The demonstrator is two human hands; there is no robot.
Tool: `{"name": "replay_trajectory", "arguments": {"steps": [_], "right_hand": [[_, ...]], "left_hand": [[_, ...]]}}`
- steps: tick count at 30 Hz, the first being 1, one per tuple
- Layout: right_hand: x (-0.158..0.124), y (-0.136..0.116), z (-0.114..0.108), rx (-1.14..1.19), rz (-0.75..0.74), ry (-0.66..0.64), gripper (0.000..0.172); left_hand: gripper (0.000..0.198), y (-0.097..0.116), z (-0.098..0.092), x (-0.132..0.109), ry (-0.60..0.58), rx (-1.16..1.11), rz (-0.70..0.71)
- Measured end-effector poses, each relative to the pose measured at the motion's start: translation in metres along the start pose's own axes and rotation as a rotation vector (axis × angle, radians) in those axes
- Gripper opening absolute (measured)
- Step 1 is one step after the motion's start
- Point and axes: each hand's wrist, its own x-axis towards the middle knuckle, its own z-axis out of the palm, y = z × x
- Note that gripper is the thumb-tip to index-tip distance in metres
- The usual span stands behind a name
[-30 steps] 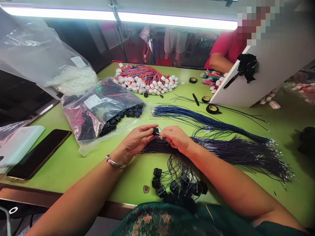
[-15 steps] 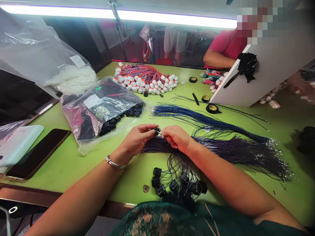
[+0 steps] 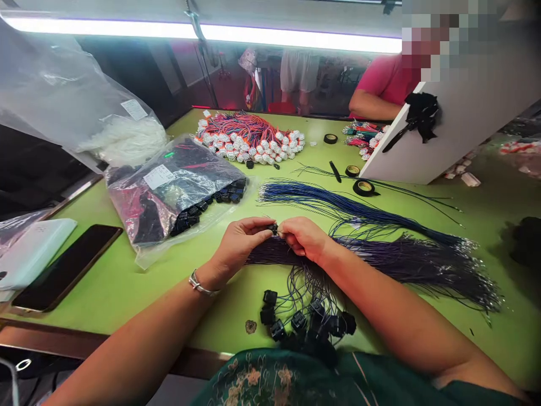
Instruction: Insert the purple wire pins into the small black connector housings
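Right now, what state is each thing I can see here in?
Left hand: pinching a small connector
Right hand: fingers closed, close to that connector
Lamp: lit
Phone: lying flat, screen dark
Bag of black connectors: lying down
Blue wires: bundled, laid lengthwise
Connector heap: wires attached
Nearest tape roll: lying flat

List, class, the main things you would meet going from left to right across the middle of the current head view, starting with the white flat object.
White flat object → dark phone → clear bag of black connectors → left hand → right hand → nearest black tape roll → white panel.
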Motion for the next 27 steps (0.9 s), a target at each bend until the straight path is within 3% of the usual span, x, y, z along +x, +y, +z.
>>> {"name": "replay_trajectory", "arguments": {"steps": [5,10,14,27], "right_hand": [[0.004,0.004,0.000,-0.099,-0.131,0.064,0.012],[0.012,0.014,0.000,-0.270,-0.424,0.269,0.015],[0.014,0.019,0.000,-0.483,-0.575,0.382,0.012],[0.013,0.022,0.003,-0.436,-0.488,0.338,0.009]], "left_hand": [[0.031,-0.002,0.001,0.001,-0.019,-0.147,-0.050],[0.034,-0.003,0.001,0.004,0.021,-0.278,-0.089],[0.034,-0.001,0.001,0.005,0.043,-0.305,-0.110],[0.030,-0.010,0.004,0.000,0.046,-0.089,-0.013]]}}
